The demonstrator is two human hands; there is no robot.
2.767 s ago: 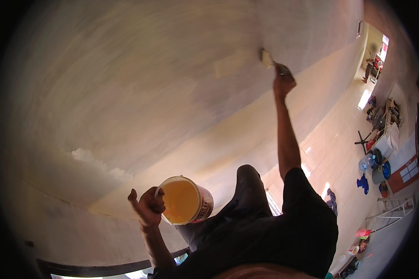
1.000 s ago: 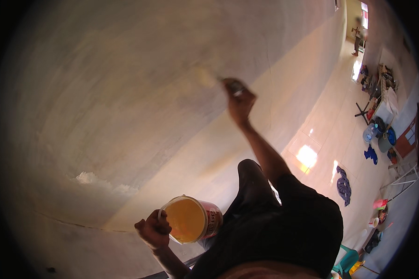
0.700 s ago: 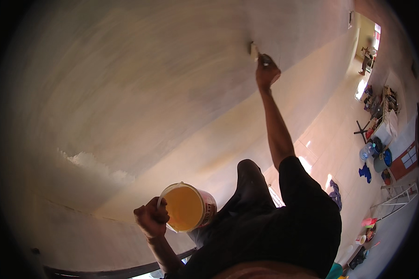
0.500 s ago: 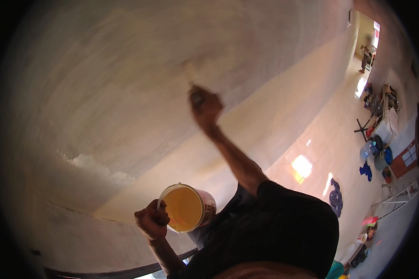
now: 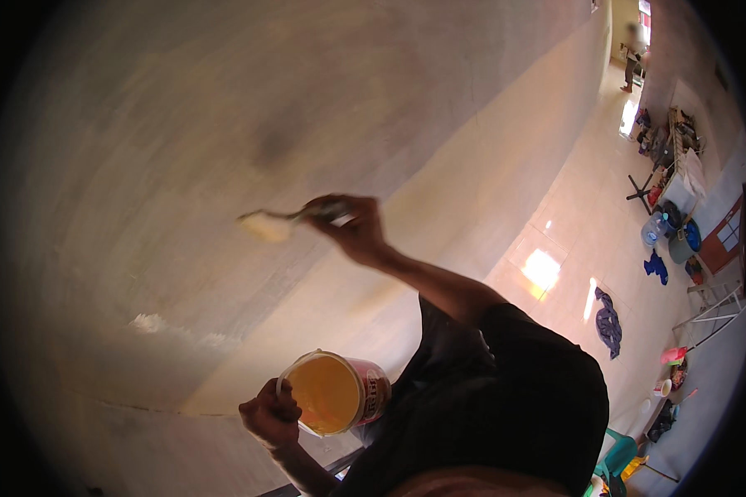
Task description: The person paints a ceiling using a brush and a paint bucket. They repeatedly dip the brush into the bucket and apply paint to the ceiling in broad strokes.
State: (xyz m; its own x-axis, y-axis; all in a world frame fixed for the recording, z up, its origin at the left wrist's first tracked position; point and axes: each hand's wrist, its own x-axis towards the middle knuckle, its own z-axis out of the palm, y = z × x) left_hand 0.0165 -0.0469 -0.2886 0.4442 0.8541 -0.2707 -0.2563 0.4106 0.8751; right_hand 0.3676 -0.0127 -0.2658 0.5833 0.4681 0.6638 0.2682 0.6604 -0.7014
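Note:
My left hand is closed around the handle at the left rim of a round bucket. The bucket is tilted so its mouth faces up at me, and its inside looks yellow-orange. My right hand grips a paintbrush, its pale, motion-blurred head pointing left. Behind the brush stretches a large wall, grey-brown and streaky with a lighter cream band below. I cannot tell whether the brush touches it. White, rough-edged patches show on the wall at the left, above the bucket's level.
Tiled floor runs along the right, with a dark crumpled cloth and a blue cloth on it. Farther right are a water jug, a metal ladder and a green chair. Another person stands far off.
My right hand has come down toward me, and the brush has swung from pointing up to pointing left. The bucket stays in my left hand, slightly lower in view. The view has shifted somewhat.

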